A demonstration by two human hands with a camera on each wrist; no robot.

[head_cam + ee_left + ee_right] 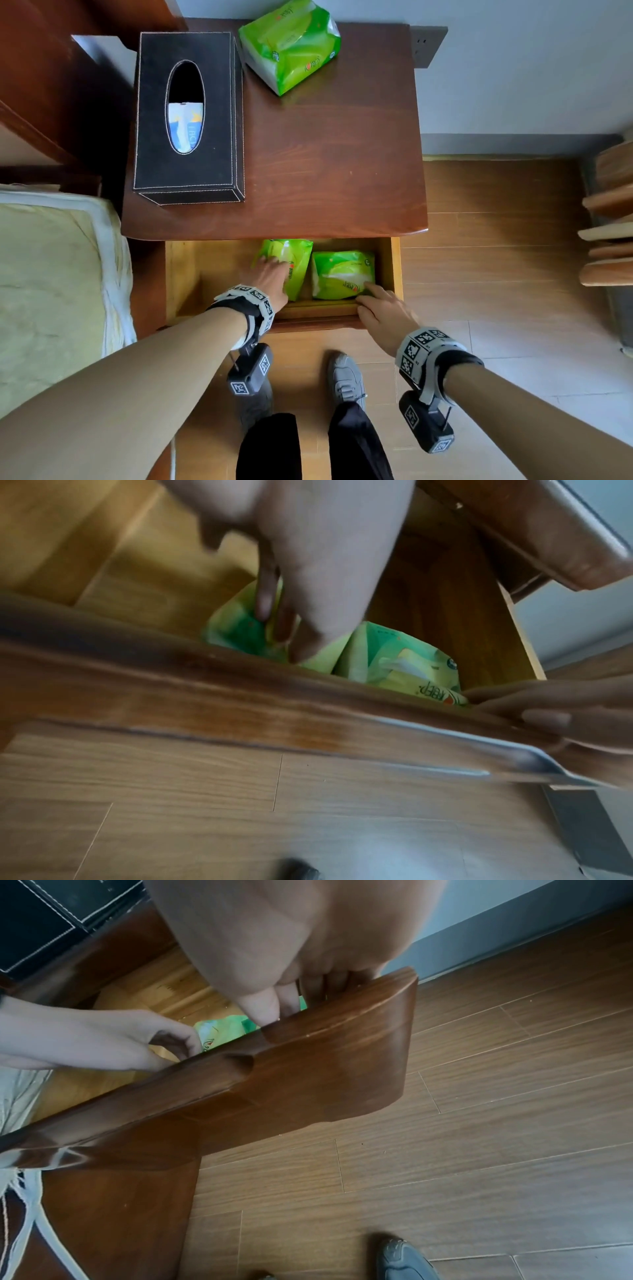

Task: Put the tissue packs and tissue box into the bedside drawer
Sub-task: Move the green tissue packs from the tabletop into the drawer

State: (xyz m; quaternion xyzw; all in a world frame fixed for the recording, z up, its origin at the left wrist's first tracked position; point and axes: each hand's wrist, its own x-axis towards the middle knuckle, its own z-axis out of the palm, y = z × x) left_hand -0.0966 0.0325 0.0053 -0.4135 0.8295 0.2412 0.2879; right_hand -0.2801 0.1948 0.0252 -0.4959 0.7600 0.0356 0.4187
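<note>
The bedside drawer (318,313) stands pulled out below the brown table top (325,164). Two green tissue packs lie inside, side by side: the left pack (298,270) and the right pack (342,277). My left hand (269,269) reaches into the drawer and grips the left pack (240,631), fingers curled at its edge (164,1042). My right hand (368,296) grips the drawer front (308,1056) at its top edge, thumb outside, fingers inside beside the right pack (411,674). A third green pack (291,44) and the black tissue box (186,116) sit on the table top.
A mattress (51,274) lies left of the table. A wall socket (428,46) is behind the table's far right corner. Wooden slats (609,222) stick out at the right. My grey shoe (346,380) stands on the wood floor in front of the drawer.
</note>
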